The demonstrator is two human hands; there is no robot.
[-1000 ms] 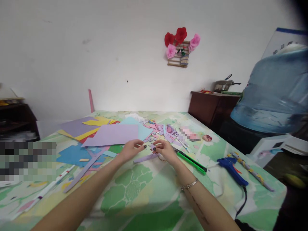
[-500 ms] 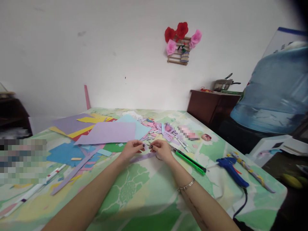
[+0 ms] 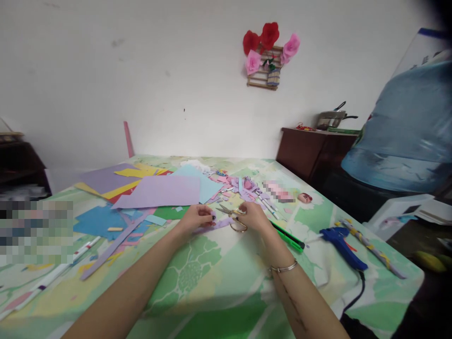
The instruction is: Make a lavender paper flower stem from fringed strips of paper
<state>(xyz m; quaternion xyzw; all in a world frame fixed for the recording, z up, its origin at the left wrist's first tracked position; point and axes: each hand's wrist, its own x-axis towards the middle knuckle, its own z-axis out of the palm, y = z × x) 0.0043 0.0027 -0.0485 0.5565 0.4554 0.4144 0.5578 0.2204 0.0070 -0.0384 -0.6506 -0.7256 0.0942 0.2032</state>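
My left hand is closed in a pinch with a small lilac paper piece at its fingertips. Opposite it, my right hand grips a pair of gold-handled scissors by one handle loop; the blades are parted and point left toward the left hand. Below the blades, a lilac paper strip lies on the table. A green utility knife lies partly behind my right wrist.
Lilac sheet, blue paper and scraps cover the table's back and left. A blue glue gun with a cord and a wrapped stick lie right. A water bottle stands beyond the right edge.
My right hand has moved right, away from the left, and now holds the scissors, which its fingers largely hid before. My left hand stays nearly in place. The view has shifted slightly.
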